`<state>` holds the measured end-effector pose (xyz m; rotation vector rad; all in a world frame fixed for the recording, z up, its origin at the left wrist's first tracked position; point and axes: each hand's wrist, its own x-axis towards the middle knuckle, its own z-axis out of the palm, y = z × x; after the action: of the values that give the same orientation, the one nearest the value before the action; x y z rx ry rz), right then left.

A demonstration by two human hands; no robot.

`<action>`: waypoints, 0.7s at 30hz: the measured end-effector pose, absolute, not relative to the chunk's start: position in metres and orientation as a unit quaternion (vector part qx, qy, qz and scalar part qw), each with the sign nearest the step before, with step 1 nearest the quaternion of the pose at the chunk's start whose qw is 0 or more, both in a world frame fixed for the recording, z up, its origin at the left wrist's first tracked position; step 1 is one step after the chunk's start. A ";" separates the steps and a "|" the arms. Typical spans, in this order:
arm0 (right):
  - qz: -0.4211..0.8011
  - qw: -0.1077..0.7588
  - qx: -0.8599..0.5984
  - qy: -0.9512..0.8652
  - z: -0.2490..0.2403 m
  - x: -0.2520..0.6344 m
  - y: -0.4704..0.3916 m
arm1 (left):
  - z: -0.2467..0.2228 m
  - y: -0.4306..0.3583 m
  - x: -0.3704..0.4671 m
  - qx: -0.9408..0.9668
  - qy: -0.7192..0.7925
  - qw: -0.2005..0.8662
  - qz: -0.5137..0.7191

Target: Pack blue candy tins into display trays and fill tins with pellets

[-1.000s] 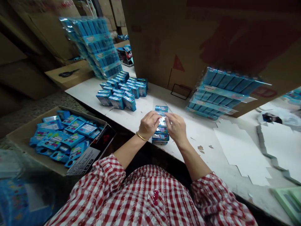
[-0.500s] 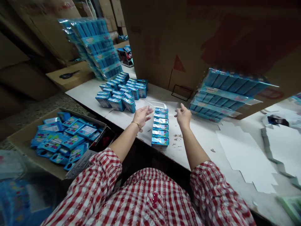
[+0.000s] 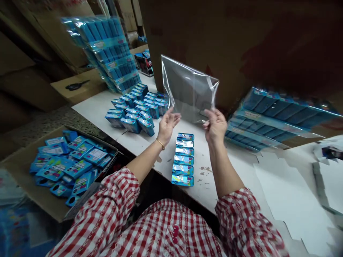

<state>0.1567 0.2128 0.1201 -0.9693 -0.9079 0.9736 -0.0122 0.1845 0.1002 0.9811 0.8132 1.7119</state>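
A clear plastic bag (image 3: pixel 190 85) is held up in front of me, spread wide and see-through. My left hand (image 3: pixel 166 125) grips its lower left corner, with some fingers loosely apart. At the lower right corner, my right hand (image 3: pixel 215 123) pinches the bag between thumb and fingers. Below and between my hands, a single row of small blue boxes (image 3: pixel 183 159) lies on the white tabletop, running toward me. A larger cluster of blue boxes (image 3: pixel 131 112) stands beyond my left hand.
Bagged blue packs (image 3: pixel 273 117) lean on a big cardboard carton (image 3: pixel 230 43); another bagged stack (image 3: pixel 107 53) stands back left. An open carton (image 3: pixel 16 175) of blue boxes sits lower left. Black scissors (image 3: pixel 77 85) lie on a cardboard box. White card sheets (image 3: pixel 289 192) lie right.
The clear bag, lying flat on the table beyond the row earlier, is now lifted upright between both hands. My hands have closed on its corners. The row of boxes appears lower in view.
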 end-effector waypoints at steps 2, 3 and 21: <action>0.511 0.629 -0.480 -0.336 0.082 0.152 0.231 | 0.060 0.209 -0.010 0.322 0.431 0.510 0.672; 0.535 0.607 -0.498 -0.311 0.064 0.151 0.238 | 0.042 0.218 -0.010 0.306 0.465 0.514 0.653; 0.341 0.535 -0.676 -0.375 -0.030 0.144 0.149 | -0.028 0.152 0.012 0.352 0.621 0.449 0.538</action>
<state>0.1435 0.1487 -0.0299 -1.6090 -0.8928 0.8128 0.0123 0.1517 -0.0276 0.8710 1.5357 1.3305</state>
